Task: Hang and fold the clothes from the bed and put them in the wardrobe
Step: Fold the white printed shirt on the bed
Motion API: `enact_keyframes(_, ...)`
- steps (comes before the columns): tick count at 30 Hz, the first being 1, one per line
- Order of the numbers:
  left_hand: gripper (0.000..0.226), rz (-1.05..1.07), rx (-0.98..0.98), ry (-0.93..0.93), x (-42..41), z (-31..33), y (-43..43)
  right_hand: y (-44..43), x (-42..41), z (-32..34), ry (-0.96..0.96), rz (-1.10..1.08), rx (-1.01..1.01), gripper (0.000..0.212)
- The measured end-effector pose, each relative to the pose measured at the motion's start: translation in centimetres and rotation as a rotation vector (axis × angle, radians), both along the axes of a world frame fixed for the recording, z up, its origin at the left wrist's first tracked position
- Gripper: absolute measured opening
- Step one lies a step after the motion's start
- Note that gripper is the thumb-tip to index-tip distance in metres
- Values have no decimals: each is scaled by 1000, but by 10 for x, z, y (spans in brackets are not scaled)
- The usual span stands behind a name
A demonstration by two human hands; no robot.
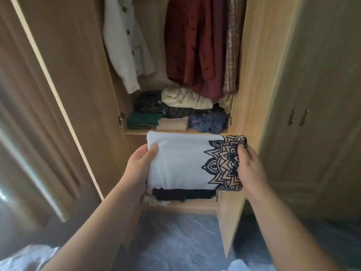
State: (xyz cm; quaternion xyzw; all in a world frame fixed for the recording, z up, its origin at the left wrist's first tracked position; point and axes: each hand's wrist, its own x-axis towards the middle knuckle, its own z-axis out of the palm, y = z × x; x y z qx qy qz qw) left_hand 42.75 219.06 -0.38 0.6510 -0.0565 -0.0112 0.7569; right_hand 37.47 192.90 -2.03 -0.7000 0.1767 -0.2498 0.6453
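The left hand (pixel 140 163) grips the nine o'clock edge of a folded white top (pixel 179 163) and the right hand (pixel 249 169) grips its three o'clock edge, over a dark mandala print (pixel 222 163), holding it before the open wardrobe (pixel 252 75), just below the shelf (pixel 175 131) of folded clothes (pixel 175 112) at twelve o'clock.

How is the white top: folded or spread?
Folded: the white top forms a compact rectangle, left hand and right hand gripping its ends.

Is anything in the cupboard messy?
Yes. On the shelf, the cream garment sits bunched atop the pile and the blue patterned garment is crumpled, unlike the green piece and beige piece, folded flat.
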Motion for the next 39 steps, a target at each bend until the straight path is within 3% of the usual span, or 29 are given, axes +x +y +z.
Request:
enact_keyframes(4,27,71,54,-26,71,7,-19,-20,89,8,13,42,-40,37)
enact_keyframes(16,36,144,82,40,298,-30,-21,-27,329,-15,96,100,-157,29)
enact_keyframes(20,33,134,62,43,403,-52,-16,-20,425,-33,115,61,-196,41)
enact_keyframes(23,34,101,125,71,491,-64,-11,-15,505,-45,153,11,-229,46)
enact_keyframes(27,30,66,228,107,595,-79,-11,-8,596,-61,197,-29,-185,33)
enact_keyframes(32,35,37,370,99,693,-90,-23,-18,679,-75,281,-76,-176,40)
enact_keyframes(36,32,37,411,114,752,-92,-37,-33,728,-70,334,-85,-324,40)
enact_keyframes(39,27,12,527,181,778,-110,-51,-45,753,-91,514,-72,-519,39)
